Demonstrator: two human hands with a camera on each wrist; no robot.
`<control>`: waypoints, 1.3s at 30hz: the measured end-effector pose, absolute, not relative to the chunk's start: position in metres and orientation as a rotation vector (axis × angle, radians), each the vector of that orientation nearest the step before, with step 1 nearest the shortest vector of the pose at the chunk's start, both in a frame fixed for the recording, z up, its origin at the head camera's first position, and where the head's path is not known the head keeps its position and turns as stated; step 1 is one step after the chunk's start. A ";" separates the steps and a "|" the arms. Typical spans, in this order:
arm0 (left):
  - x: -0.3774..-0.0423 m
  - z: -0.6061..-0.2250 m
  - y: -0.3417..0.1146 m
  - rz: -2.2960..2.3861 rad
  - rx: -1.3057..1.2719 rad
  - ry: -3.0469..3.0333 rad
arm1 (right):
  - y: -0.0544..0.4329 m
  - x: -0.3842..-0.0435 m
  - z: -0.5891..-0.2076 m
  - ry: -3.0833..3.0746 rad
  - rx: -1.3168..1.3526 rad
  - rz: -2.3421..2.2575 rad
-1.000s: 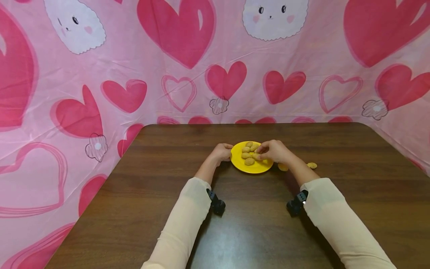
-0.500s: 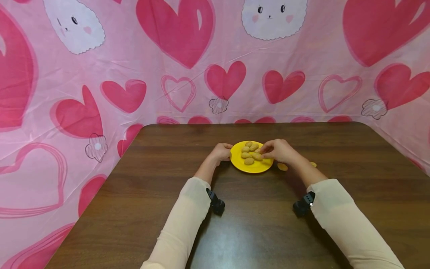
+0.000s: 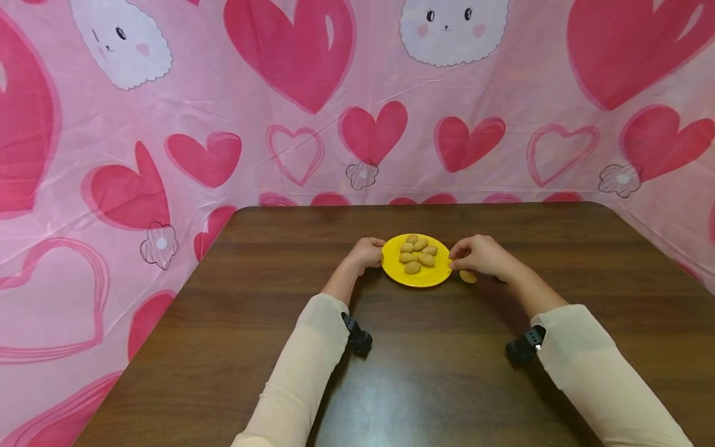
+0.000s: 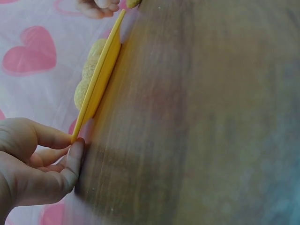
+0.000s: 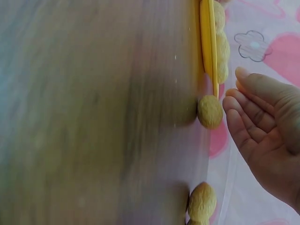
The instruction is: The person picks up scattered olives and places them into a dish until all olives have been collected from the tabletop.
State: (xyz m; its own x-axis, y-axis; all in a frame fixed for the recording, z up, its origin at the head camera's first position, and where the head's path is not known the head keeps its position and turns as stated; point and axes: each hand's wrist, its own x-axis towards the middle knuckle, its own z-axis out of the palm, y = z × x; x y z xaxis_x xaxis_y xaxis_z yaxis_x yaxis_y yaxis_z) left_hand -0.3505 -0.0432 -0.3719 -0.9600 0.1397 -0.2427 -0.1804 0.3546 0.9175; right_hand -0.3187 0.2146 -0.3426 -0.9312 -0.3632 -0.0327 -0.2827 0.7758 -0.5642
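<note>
The yellow plate (image 3: 438, 274) lies flat on the dark wooden table (image 3: 212, 347), nearer the far edge than anywhere else, roughly midway between the two rounded far corners; the table's near edge is out of my sight. Seven peanuts (image 3: 426, 259) sit on the plate, though seen edge-on from the wrists they overlap and can't be counted. At the plate's left side the person's left hand (image 3: 365, 253) pinches the rim between thumb and forefinger; its other fingers are tucked behind and hard to make out from above. The right hand (image 5: 269, 124) hangs just beside the plate's right rim, fingers loosely bent, thumb apart from them, with nothing between. From overhead its fingertips overlap the rim, and I cannot tell whether they touch it. Beneath that hand a single peanut (image 5: 210, 112) rests on the table, just off the plate's right edge, partly covered from above. Farther toward the table's right edge lies another shell (image 5: 202, 202), nearly all hidden by the right wrist, and cut off at the bottom of the right wrist view
</note>
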 end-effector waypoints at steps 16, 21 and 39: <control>-0.351 -0.371 -0.043 1.656 -0.057 2.318 | 0.234 -0.305 -0.342 2.833 -0.547 -0.761; -0.351 -0.372 -0.043 1.666 -0.051 2.316 | 0.238 -0.303 -0.344 2.847 -0.527 -0.743; -0.351 -0.372 -0.043 1.659 -0.049 2.327 | 0.242 -0.304 -0.349 2.744 -0.532 -0.752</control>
State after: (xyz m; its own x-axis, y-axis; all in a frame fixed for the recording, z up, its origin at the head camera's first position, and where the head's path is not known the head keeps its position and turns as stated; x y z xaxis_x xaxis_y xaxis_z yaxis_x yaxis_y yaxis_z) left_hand -0.3511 -0.0428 -0.3721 -0.9595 0.1349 -0.2474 -0.1899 0.3392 0.9213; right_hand -0.3045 0.2425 -0.3487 -0.9033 -0.4063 -0.1376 -0.2794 0.8007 -0.5299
